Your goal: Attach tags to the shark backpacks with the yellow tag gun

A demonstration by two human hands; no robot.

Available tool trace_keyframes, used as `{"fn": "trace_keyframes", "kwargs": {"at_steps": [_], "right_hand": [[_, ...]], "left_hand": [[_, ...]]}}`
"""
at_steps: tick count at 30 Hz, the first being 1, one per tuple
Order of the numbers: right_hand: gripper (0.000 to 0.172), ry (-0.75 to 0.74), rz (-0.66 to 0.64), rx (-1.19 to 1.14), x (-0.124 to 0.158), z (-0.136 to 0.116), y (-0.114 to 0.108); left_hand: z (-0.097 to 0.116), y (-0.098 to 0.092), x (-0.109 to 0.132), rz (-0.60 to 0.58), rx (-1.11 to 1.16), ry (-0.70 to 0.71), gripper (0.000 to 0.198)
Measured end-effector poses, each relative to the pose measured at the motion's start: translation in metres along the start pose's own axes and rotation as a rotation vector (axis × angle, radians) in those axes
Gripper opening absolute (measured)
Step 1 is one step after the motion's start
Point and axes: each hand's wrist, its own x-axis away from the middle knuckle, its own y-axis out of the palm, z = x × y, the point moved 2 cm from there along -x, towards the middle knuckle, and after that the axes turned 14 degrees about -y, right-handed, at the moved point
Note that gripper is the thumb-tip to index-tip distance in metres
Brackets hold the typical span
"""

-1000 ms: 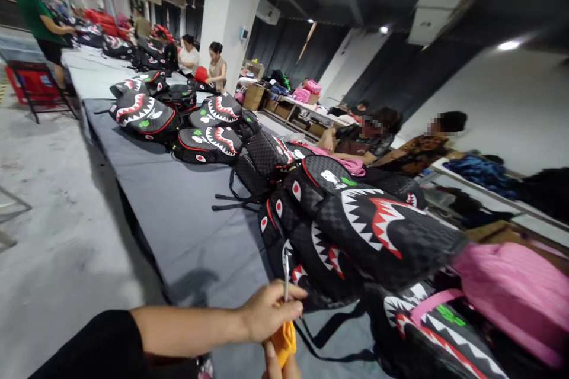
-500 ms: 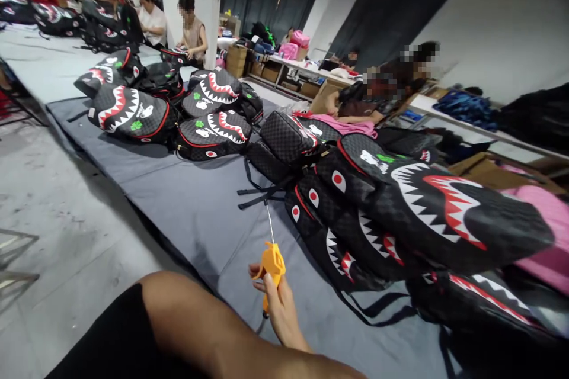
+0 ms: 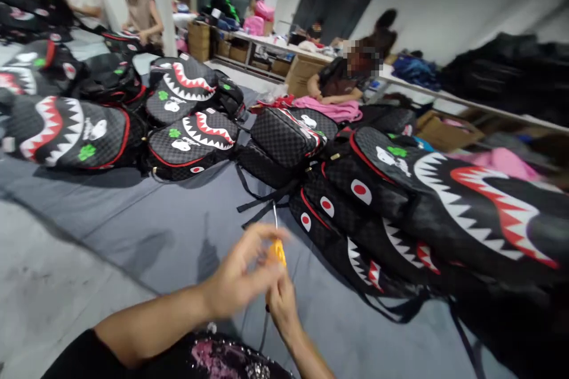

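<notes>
Position of the orange tool [image 3: 279, 253]: above the near middle of the worktop [image 3: 178, 219], left of the stacked bags [image 3: 391, 204]. The right hand's [image 3: 282, 302] grip is clamped on the tool's lower part, apparently so that the metal shaft [image 3: 275, 219] points away from the body. The left hand [image 3: 233, 278] is blurred beside the tool, thumb and fingers apart; contact cannot be told. The cord [image 3: 265, 331] runs toward the near edge, presumably away from the shaft.

Left hand [image 3: 235, 275] blurred, thumb and fingers parted, right hand [image 3: 283, 305] clenched close by
</notes>
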Motion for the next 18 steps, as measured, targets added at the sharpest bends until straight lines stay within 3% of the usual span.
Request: {"fn": "trace_keyframes", "kwargs": {"at_steps": [1,2,4,5,7,9,12,15,18], "right_hand": [[0.049,-0.007,0.027,0.033,-0.003,-0.004,0.015],[0.047,-0.019,0.020,0.060,-0.006,-0.010,0.031],[0.042,-0.070,-0.105,0.117,-0.015,-0.021,0.063],[0.038,-0.108,-0.203,0.148,-0.023,-0.024,0.074],[0.034,-0.170,-0.352,0.247,-0.048,-0.020,0.078],[0.039,-0.177,-0.336,0.392,-0.088,0.002,0.054],[0.044,-0.075,-0.185,0.537,-0.167,0.058,-0.011],[0.049,0.028,-0.112,0.623,-0.239,0.119,-0.072],[0.045,0.099,-0.014,0.711,-0.284,0.166,-0.120]], "left_hand": [[-0.010,-0.026,-0.020,0.210,0.026,-0.031,0.063],[-0.024,-0.047,-0.040,0.330,0.068,-0.117,0.078],[-0.057,-0.074,-0.077,0.313,0.175,-0.397,0.093],[-0.072,-0.081,-0.092,0.247,0.216,-0.505,0.091],[-0.095,-0.094,-0.110,0.164,0.268,-0.575,0.073],[-0.111,-0.105,-0.118,0.191,0.285,-0.559,0.059],[-0.134,-0.116,-0.118,0.289,0.266,-0.618,0.055],[-0.159,-0.114,-0.114,0.347,0.224,-0.667,0.057],[-0.178,-0.109,-0.115,0.435,0.214,-0.673,0.060]]}}
